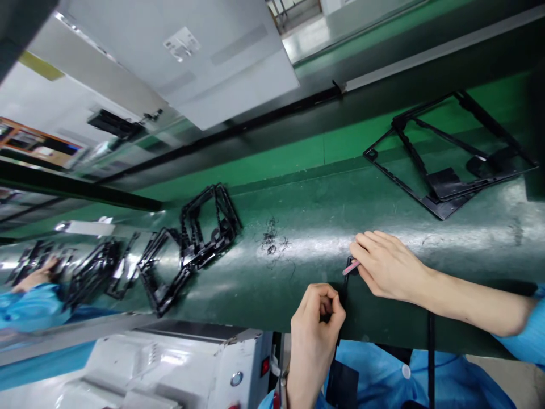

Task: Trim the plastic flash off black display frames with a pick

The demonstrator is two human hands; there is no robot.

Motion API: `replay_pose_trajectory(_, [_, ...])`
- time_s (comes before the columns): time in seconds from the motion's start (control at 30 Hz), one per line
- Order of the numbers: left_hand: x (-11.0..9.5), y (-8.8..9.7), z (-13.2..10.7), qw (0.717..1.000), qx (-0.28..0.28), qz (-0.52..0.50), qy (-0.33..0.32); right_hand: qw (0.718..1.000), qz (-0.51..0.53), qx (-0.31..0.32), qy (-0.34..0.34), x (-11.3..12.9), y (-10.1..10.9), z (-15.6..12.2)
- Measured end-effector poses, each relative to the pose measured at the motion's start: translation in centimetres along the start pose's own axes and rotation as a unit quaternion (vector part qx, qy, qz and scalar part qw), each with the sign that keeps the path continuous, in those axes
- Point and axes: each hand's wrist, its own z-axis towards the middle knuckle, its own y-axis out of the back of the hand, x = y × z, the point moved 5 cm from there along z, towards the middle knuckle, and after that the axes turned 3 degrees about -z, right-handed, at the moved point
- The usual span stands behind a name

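Observation:
My right hand [387, 264] reaches in from the right and lies on the dark green belt [323, 204]. Its fingers are closed on a thin pink tool [351, 268], whose tip meets a small black piece at the belt's near edge. My left hand [317, 318] comes up from below, just under that spot. It is curled into a loose fist, pinching something dark that I cannot make out. A large black plastic frame [447, 153] lies flat on the belt, beyond my right hand.
A heap of black frames [191, 238] lies further left on the belt, with thin black shavings [272, 241] between it and my hands. Another person's hand [34, 278] in a blue sleeve works at the far left. A white machine [170, 363] stands below the belt.

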Motion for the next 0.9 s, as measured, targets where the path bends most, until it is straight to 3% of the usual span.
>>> replay_pose_trajectory(0.4, [-1.3, -1.4, 0.7, 0.994, -0.019, 0.057, -0.090, 1.000, 0.005, 0.009, -0.004, 0.0, 0.0, 0.0])
replay_pose_trajectory(0.7, [-1.4, -2.4, 0.6, 0.988, -0.030, 0.120, -0.095, 1.000, -0.002, 0.015, 0.000, 0.0, 0.1, 0.0])
replay_pose_trajectory(0.9, [-0.7, -1.9, 0.4, 0.994, -0.036, 0.069, -0.079, 1.000, -0.002, 0.016, -0.001, 0.0, -0.1, 0.0])
